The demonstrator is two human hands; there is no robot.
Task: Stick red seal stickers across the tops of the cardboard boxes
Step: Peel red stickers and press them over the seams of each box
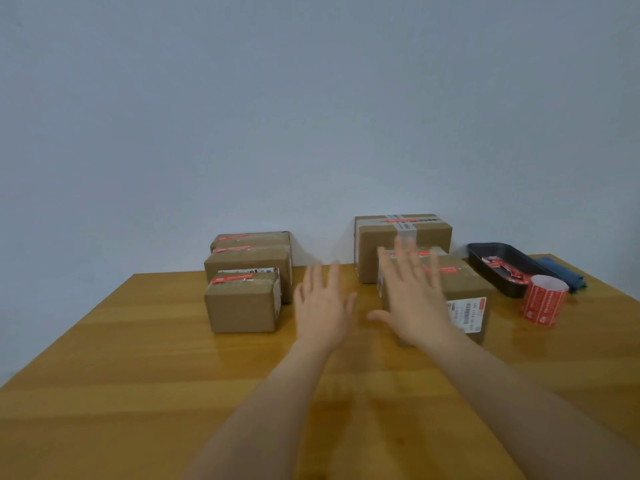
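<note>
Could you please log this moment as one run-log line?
hands: left, right open, empty | boxes: sealed | sticker roll: upright, untouched

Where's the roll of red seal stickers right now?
In the head view, the roll of red seal stickers stands upright on the wooden table at the right, just in front of the black tray.

left hand [323, 306]: bare, no rings | right hand [415, 299]: bare | forearms: uncovered, no sleeves, no watch

Bare table [138, 393] from 6 to 9 o'clock; boxes [242, 303] at 11, boxes [460, 282] at 1, tray [519, 287] and sticker roll [544, 301] at 2.
</note>
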